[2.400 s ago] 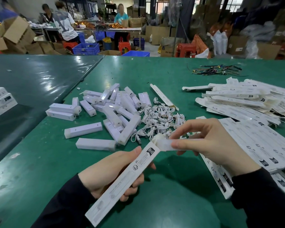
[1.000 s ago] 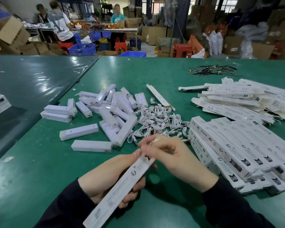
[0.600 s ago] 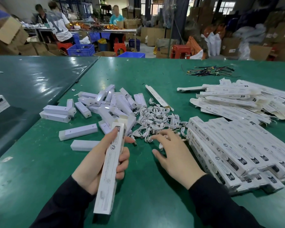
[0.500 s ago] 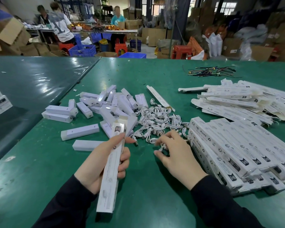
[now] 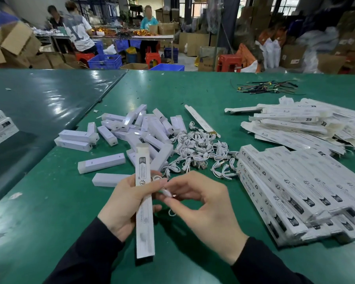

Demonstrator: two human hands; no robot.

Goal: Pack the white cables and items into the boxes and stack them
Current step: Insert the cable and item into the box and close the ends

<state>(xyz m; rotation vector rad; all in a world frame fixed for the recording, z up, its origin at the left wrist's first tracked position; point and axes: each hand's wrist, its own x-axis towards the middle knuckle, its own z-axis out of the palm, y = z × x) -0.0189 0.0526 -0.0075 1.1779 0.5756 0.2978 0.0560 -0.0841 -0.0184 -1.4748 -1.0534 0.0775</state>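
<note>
A small white cable has just been lifted from the cable pile and is pinched by the right hand; the long box is gripped upright by the left hand, near centre; insertion is judged next.

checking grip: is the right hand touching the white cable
Touching: the head view shows the right hand pinching the white cable between thumb and fingertips.

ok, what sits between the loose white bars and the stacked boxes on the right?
Head view: the tangle of white cables fills that stretch, between the white bars and the stacked boxes, on the green table.
</note>
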